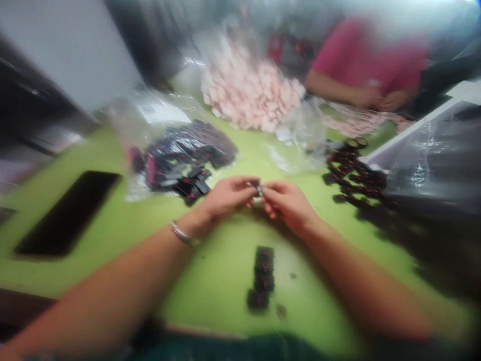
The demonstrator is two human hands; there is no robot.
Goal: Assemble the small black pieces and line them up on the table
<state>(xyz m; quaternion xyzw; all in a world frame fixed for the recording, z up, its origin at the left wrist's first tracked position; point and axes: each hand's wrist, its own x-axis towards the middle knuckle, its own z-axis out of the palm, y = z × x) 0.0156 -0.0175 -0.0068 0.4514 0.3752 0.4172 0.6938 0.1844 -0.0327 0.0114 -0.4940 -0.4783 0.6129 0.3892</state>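
Note:
My left hand (235, 194) and my right hand (287, 203) meet over the middle of the green table (221, 281). Their fingertips pinch a small shiny piece (258, 190) between them; blur and the fingers hide what kind it is. Nearer to me, several black parts with red marks (264, 268) lie in a short column. Behind my left hand, loose black parts (193, 184) spill from a clear plastic bag (165, 118) full of similar ones.
A dark flat rectangle (69, 213) lies at the left. Far back is a heap of pale pink pieces (251, 95). More black parts (355, 173) sit at the right, beside a plastic-covered box (436, 155). Across the table is a person in a pink top (370, 60).

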